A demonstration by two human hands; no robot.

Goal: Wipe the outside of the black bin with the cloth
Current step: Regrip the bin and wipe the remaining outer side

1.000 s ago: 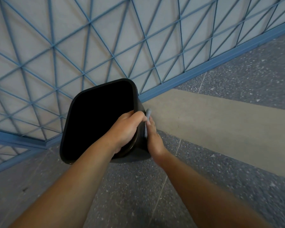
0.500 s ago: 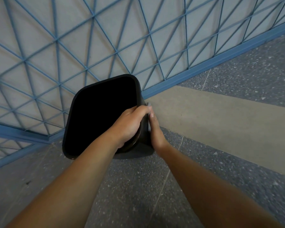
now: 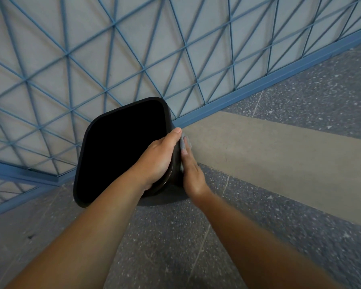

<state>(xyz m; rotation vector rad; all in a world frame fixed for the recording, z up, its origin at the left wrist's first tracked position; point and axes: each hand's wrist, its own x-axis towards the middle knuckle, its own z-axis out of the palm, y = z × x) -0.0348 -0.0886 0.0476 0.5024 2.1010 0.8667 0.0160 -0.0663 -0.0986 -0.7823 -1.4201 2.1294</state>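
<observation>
Black plastic bin [image 3: 121, 151] sits on the floor by the fence, probably light and tippy, so the left hand [image 3: 157, 161] gripping its rim makes sense. Right hand [image 3: 191, 174] presses the cloth [image 3: 183, 142] flat against the side.

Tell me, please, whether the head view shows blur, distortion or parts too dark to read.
Head view: wide-angle bending curves the blue grille; the right hand looks slightly smeared; the black bin interior is featureless black; no glare.
</observation>
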